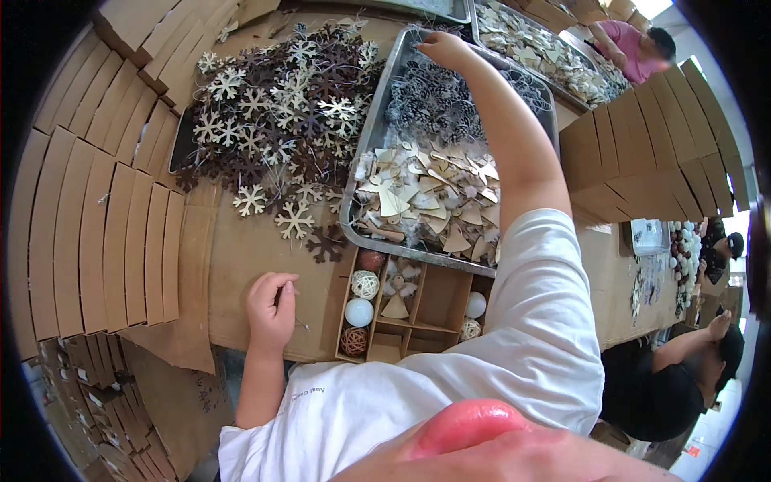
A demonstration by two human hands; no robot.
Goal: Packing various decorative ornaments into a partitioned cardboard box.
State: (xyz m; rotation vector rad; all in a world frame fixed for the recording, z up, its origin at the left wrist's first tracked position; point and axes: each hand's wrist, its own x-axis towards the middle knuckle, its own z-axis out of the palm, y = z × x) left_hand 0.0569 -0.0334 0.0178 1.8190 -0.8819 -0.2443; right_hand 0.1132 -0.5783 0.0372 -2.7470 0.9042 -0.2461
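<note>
My right hand [443, 50] reaches over the far left corner of a metal tray [351, 193]. Its fingers are bent together at the edge of a heap of small dark pine cones [434, 100]; anything between them is too small to make out. Wooden angel cutouts [393, 201] with white fluff fill the tray's near half. On the cardboard-covered table, my left hand [271, 312] is curled closed beside a divided cardboard box [341, 321], its palm side hidden. The box holds a brown ball, white balls, a wicker ball [353, 341] and a wooden angel [395, 305].
Brown and pale wooden snowflakes [293, 108] are heaped left of the tray. Cardboard boxes [104, 233] stack high at the left, and more boxes [642, 145] stand at the right. Another tray of cutouts [538, 48] lies beyond. Other people [634, 48] sit at the right.
</note>
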